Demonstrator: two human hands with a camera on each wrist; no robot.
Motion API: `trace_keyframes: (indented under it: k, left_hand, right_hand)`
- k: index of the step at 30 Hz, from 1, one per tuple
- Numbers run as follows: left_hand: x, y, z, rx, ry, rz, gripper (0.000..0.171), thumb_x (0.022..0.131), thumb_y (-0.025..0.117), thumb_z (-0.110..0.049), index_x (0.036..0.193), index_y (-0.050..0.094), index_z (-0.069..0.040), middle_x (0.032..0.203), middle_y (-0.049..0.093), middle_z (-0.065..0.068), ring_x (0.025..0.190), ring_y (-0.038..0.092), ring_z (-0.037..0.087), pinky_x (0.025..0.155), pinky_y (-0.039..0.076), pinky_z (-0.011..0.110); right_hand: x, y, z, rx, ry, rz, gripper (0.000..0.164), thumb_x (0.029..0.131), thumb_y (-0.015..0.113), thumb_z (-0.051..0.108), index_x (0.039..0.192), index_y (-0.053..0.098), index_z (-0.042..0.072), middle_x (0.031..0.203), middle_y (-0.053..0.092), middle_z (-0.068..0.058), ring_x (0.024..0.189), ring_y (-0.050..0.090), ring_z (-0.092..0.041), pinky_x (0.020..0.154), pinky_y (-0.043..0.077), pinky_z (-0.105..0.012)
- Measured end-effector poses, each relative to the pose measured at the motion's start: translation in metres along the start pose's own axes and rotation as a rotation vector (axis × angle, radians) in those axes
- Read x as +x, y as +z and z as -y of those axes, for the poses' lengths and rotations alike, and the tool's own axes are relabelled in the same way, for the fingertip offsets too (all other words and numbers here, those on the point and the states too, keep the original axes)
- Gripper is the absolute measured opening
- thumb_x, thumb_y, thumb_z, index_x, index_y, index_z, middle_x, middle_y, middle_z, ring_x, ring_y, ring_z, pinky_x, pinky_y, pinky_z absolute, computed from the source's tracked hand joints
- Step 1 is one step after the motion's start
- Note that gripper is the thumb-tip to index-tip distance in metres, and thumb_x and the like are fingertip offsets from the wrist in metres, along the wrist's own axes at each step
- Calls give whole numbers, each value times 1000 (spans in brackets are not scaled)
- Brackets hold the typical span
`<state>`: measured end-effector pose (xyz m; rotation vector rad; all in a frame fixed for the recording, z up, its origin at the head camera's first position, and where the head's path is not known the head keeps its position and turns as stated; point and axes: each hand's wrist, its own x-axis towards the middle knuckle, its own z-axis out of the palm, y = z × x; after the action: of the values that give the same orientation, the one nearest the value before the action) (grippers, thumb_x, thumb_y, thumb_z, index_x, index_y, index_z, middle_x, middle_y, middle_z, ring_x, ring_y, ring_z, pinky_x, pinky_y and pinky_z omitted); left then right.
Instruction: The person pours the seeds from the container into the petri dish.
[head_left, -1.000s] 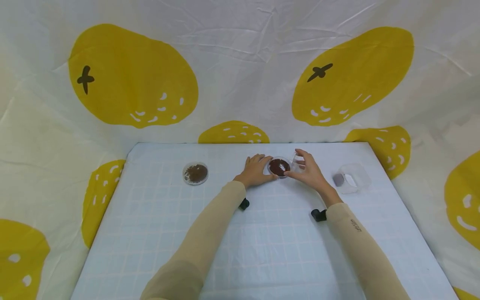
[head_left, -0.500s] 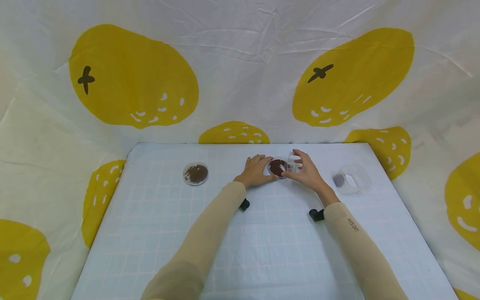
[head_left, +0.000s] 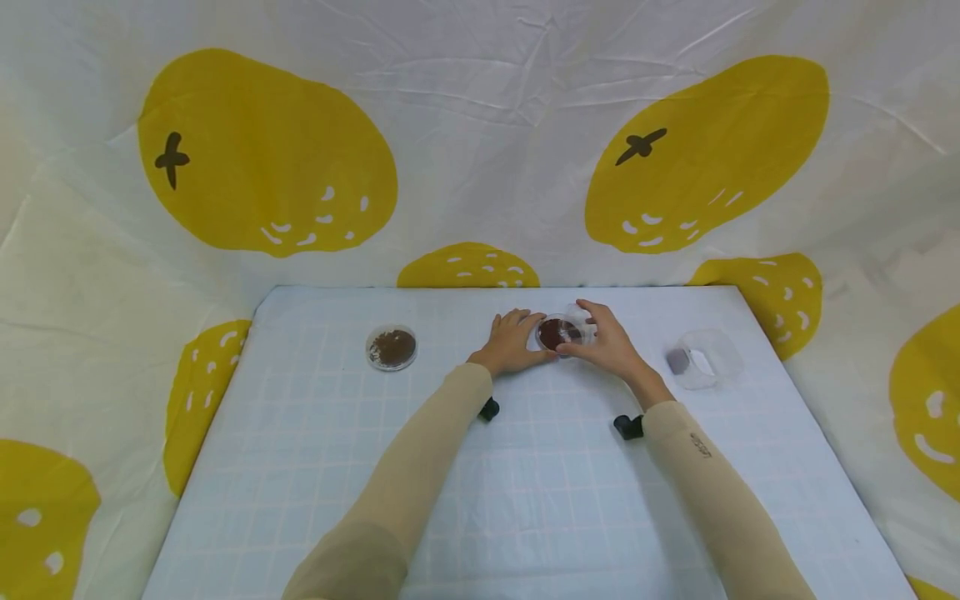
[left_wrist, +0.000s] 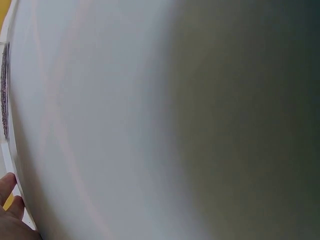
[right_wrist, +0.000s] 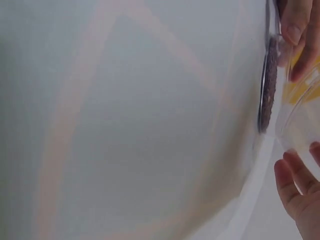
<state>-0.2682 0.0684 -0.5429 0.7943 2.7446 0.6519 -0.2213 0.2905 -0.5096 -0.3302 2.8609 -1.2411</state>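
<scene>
A round clear petri dish [head_left: 550, 332] with dark brown granules stands near the far table edge in the head view. My left hand [head_left: 508, 343] grips it at its left side, thumb toward the near rim and index finger toward the far rim. Opposite, my right hand [head_left: 609, 337] holds a clear lid [right_wrist: 306, 117] by its edge between thumb and fingers. That lid is tilted and partly over the dish's right side. In the left wrist view only the dish's side and some fingertips show; whether the lid touches the dish is unclear.
A second petri dish [head_left: 392, 347] with brown granules stands to the left. A clear plastic container [head_left: 720, 354] lies at the right, with a small dark grey-purple piece [head_left: 677, 361] at its left side. A pale checked cloth [head_left: 525, 500] covers the table.
My right hand has moved left, bringing the clear lid further over the dark granules. The left hand and the gripped dish have stayed in place.
</scene>
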Motion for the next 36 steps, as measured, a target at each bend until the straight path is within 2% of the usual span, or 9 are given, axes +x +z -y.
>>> trace_keyframes:
  k: [5,9,14,25,36]
  left_hand:
    - [0,0,-1,11,-12,-1,90,85,56,-76,156,34,-26,159,30,6,148,20,23,120,5,53]
    - [0,1,0,14,-12,-6,90,85,57,-76,156,34,-26,159,31,7,148,20,25,120,5,53]
    - [1,2,1,14,-2,-19,91,84,59,-75,156,35,-25,158,32,7,148,22,24,119,7,54]
    - [2,4,3,7,11,-29,96,82,64,-74,156,34,-22,158,33,6,147,22,23,119,7,54]
    - [3,4,5,21,20,-20,99,82,64,-73,158,28,-20,158,31,5,149,20,26,119,8,55]
  right_hand:
    - [4,3,1,-65,-27,7,100,76,89,37,152,36,0,150,37,-25,124,46,-43,99,42,-60]
    - [7,5,1,-128,-39,14,98,77,88,37,151,37,-1,149,38,-26,127,43,-42,101,40,-60]
    - [10,7,2,-185,-33,24,95,78,86,40,150,39,0,148,38,-27,134,36,-46,104,35,-64]
    - [16,9,6,-288,14,57,97,78,84,49,151,39,3,146,39,-27,131,37,-49,102,35,-66]
    - [21,13,11,-334,21,88,96,78,83,52,149,42,1,145,42,-27,126,40,-50,101,34,-67]
